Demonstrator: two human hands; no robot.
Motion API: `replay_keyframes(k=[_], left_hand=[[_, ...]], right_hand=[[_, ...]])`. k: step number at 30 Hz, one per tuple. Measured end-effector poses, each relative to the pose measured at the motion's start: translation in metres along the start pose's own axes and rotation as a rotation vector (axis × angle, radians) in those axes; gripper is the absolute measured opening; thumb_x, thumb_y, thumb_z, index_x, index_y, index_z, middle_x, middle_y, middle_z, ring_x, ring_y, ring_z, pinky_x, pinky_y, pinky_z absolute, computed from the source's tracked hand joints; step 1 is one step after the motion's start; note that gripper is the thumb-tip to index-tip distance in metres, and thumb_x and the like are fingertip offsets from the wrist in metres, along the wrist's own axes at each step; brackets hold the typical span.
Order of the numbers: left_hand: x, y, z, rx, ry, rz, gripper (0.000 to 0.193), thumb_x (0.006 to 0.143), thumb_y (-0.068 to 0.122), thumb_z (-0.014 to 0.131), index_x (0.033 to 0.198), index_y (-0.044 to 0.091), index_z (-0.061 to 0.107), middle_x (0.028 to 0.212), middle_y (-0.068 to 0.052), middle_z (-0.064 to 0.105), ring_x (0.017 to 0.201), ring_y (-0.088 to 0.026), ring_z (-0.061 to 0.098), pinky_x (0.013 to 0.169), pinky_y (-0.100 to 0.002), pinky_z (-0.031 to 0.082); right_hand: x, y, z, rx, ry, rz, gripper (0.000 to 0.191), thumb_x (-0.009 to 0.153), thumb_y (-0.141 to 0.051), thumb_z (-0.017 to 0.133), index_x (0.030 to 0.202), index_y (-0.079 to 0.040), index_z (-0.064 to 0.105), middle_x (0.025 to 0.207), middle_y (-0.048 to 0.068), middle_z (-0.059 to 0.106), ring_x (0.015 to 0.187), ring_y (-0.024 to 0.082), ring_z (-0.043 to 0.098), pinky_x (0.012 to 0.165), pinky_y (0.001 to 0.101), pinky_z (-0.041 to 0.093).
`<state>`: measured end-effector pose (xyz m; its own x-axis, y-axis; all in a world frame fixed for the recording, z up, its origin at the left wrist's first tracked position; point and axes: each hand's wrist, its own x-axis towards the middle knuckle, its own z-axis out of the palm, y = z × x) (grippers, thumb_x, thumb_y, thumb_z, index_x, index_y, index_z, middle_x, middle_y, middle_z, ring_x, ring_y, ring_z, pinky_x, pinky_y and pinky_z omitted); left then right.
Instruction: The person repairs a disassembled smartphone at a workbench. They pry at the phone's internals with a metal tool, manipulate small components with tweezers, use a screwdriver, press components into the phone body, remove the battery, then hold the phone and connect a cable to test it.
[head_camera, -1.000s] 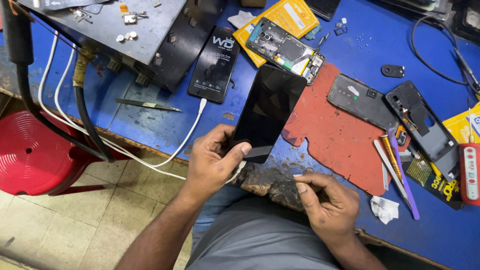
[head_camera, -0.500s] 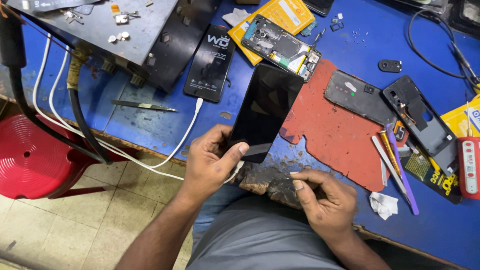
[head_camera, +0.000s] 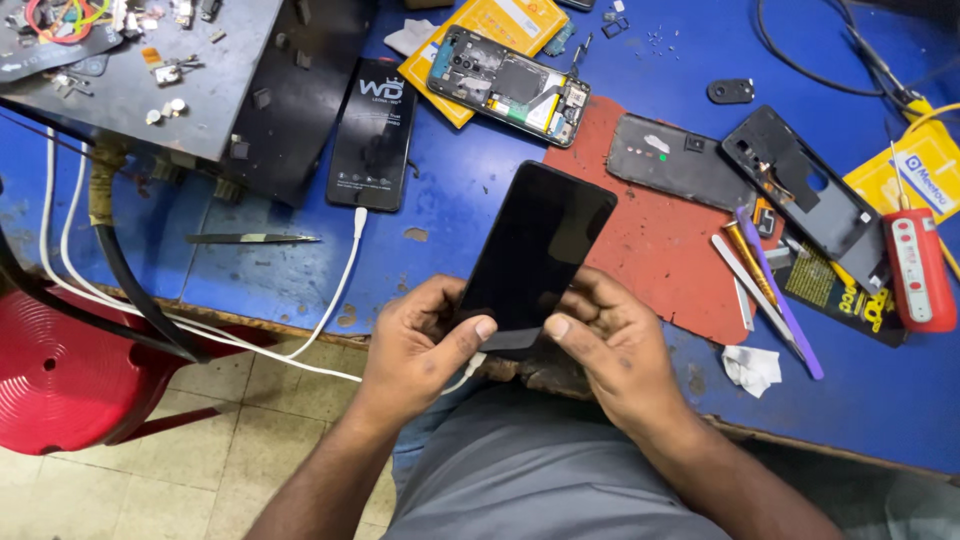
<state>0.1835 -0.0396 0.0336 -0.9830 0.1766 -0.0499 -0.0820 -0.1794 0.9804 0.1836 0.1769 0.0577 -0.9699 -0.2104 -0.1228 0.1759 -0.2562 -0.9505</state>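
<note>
Seen from a single head-worn camera, looking steeply down and forward, close over the near edge of a scuffed blue workbench top (head_camera: 470, 190). Lap and tiled floor at bottom of frame, far edge cut off at top. No second view to share.

Person's own body, seen from above the bench.
Bare left hand (head_camera: 420, 345), right hand (head_camera: 612, 345), both forearms sleeveless, grime-smudged fingers; grey trousers (head_camera: 530, 470) below bench (head_camera: 300, 290) edge.
</note>
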Motion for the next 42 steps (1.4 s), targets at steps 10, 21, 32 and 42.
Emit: replay_keyframes(k=[10, 21, 32, 42], left_hand=[[-0.004, 0.014, 0.008, 0.004, 0.026, 0.026, 0.034, 0.095, 0.007, 0.073, 0.126, -0.003, 0.063, 0.103, -0.006, 0.072, 0.092, -0.008, 0.067, 0.081, -0.025, 0.056], [-0.016, 0.039, 0.038, 0.86, 0.063, 0.333, 0.108, 0.078, 0.017, 0.084, 0.16, -0.004, 0.017, 0.145, -0.032, 0.039, 0.129, -0.049, 0.048, 0.109, -0.05, 0.042], [-0.007, 0.016, 0.015, -0.231, -0.067, 0.028, 0.038, 0.104, 0.003, 0.054, 0.14, -0.007, 0.054, 0.132, -0.018, 0.069, 0.121, -0.025, 0.068, 0.107, -0.039, 0.055], [-0.012, 0.019, 0.016, -0.225, -0.133, -0.117, 0.044, 0.101, 0.009, 0.052, 0.144, -0.003, 0.05, 0.133, -0.013, 0.068, 0.112, -0.019, 0.071, 0.09, -0.034, 0.06]], right_hand=[[0.002, 0.01, 0.008, 0.001, 0.042, 0.017, 0.04, 0.099, -0.004, 0.066, 0.137, 0.004, 0.059, 0.113, 0.01, 0.073, 0.103, 0.011, 0.066, 0.091, 0.0249, 0.052], [-0.01, 0.011, 0.016, -0.267, 0.079, -0.088, 0.036, 0.094, -0.002, 0.074, 0.127, 0.007, 0.062, 0.107, 0.01, 0.072, 0.091, 0.012, 0.069, 0.079, 0.0264, 0.057], [-0.011, -0.01, 0.016, -0.388, -0.045, -0.362, 0.03, 0.102, -0.002, 0.065, 0.131, 0.007, 0.06, 0.127, 0.019, 0.072, 0.114, 0.02, 0.073, 0.102, 0.0328, 0.06], [0.012, -0.037, 0.014, -0.722, 0.121, -0.45, 0.015, 0.095, 0.003, 0.075, 0.109, 0.002, 0.07, 0.108, 0.009, 0.073, 0.099, 0.013, 0.073, 0.09, 0.0267, 0.061]])
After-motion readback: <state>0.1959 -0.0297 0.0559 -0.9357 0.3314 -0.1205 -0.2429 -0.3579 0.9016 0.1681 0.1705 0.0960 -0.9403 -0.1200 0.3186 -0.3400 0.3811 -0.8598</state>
